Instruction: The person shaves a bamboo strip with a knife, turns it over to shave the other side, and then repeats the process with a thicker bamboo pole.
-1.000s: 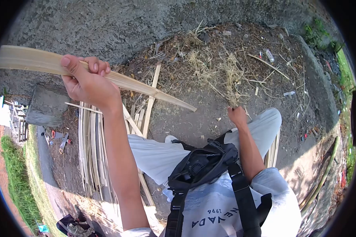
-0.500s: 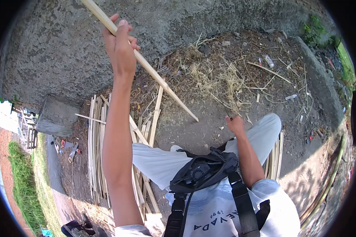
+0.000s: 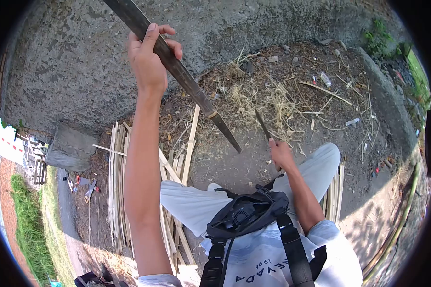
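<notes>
My left hand, raised at the upper left on an outstretched arm, grips a long bamboo strip. The strip's dark side faces up, with a pale ring at a joint, and it slants down to the right to a tip above the bare soil. My right hand, beside my bent knee, is closed around the handle of a knife. The dark blade points up and left, apart from the strip. Part of the handle is hidden in my fingers.
Pale split strips lie in a pile at the left, with more by my right leg. Shavings litter the soil ahead, before a rough concrete wall. A concrete block stands left; a black bag rests at my waist.
The strip has been turned from its pale side to its dark side. My left fingers have shifted on it. The knife blade now shows clearly, tilted up from my right hand.
</notes>
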`<state>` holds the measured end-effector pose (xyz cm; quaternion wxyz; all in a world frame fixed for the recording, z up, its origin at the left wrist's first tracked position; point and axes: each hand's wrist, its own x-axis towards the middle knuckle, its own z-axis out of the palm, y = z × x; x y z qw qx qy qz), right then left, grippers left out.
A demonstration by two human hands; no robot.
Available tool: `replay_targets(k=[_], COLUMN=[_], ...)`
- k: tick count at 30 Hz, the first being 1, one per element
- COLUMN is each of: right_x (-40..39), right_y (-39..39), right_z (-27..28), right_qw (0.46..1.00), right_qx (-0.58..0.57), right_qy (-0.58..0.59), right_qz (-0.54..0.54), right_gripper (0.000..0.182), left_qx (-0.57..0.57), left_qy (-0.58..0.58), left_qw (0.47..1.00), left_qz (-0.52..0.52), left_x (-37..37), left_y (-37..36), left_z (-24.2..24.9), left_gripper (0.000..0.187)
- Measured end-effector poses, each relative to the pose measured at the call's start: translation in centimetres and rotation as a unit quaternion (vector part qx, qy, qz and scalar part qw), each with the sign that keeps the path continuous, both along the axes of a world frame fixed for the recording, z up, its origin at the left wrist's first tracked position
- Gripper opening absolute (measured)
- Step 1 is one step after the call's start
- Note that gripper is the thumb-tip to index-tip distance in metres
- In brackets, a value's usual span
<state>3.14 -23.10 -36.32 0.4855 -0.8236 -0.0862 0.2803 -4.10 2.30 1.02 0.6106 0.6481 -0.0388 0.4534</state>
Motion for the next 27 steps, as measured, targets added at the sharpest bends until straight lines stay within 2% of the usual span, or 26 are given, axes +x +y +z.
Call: replay_targets(k=[4,7,10,11,13,16,19,22,25,27], right_x=[-1.4,-2.8,-4.2,-4.6,-5.1,-5.6,-5.6,-6.0,-6.5,-6.6], right_y=[1.5,2.5,3.5,4.0,4.8,5.8,5.1,5.1,5.8,5.6], right_z=[10.9,18.4,23.4,24.1,24.7,21.0,20.7,22.5,20.0,17.9], right_qw=[0.979,0.971,0.968,0.967,0.951,0.97,0.98,0.977,0.982,0.977], right_qx=[0.173,0.191,0.191,0.191,0.185,0.109,0.044,0.138,0.073,0.086], right_qy=[0.063,0.039,0.015,-0.056,-0.196,-0.125,-0.04,-0.062,-0.054,-0.089], right_qz=[0.082,0.138,0.162,0.158,0.15,0.175,0.191,0.153,0.168,0.173], right_gripper=[0.045,0.044,0.046,0.046,0.048,0.05,0.051,0.052,0.053,0.051], left_qx=[-0.037,-0.034,-0.055,-0.051,-0.045,-0.055,-0.052,-0.026,-0.026,-0.031], left_qy=[0.003,-0.003,-0.038,-0.041,-0.046,-0.048,-0.046,-0.074,-0.079,-0.082], left_qw=[0.998,0.999,0.997,0.997,0.998,0.997,0.996,0.994,0.99,0.99], left_qz=[-0.042,-0.023,-0.045,-0.037,-0.021,0.04,0.064,0.082,0.112,0.112], left_x=[0.4,0.6,0.8,0.8,0.6,0.3,-0.1,0.5,0.8,0.3], left_y=[-0.2,-1.3,-2.4,-2.9,-3.7,-4.3,-4.4,-5.2,-6.0,-5.9], left_z=[-0.5,-0.7,-1.0,-1.1,-1.1,-1.1,-1.2,-1.5,-1.4,-1.3], left_gripper=[0.026,0.03,0.034,0.035,0.037,0.04,0.043,0.045,0.045,0.045])
